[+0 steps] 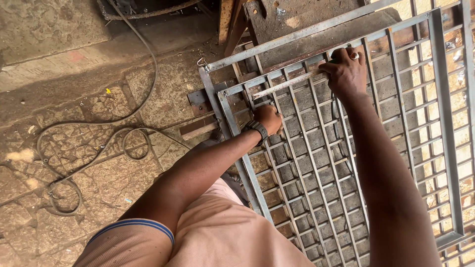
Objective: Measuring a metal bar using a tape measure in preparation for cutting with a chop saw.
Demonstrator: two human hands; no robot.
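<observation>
My right hand grips the loose flat bar on the metal grille, centre frame; left hand clamps the frame edge. Align bar squarely before fixing.

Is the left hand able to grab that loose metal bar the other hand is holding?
Probably yes. The left hand rests on the metal grille just below the loose bar's free end, and nothing lies between them; the right hand grips the far end.
</observation>
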